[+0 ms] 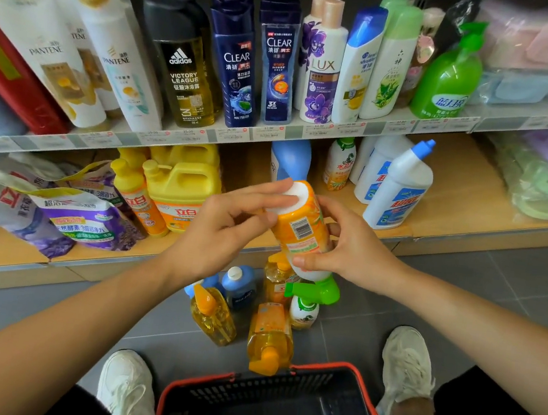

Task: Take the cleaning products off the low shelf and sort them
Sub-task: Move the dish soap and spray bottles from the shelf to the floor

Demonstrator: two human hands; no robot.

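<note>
- Sorting step: a spray bottle (300,231), off the low shelf (455,209), is held upside-down above the floor bottles (270,338).
- Left hand (229,222) pinches its white base; right hand (347,247) curls fingers round its neck end.
- Next, likely: turn it upright and set it among its like, near the basket (260,395).

Glossy plastic spray bottle (300,231); below it, a matt black plastic mesh basket (275,411); behind it, a smooth wood-look shelf board (457,195).
</note>
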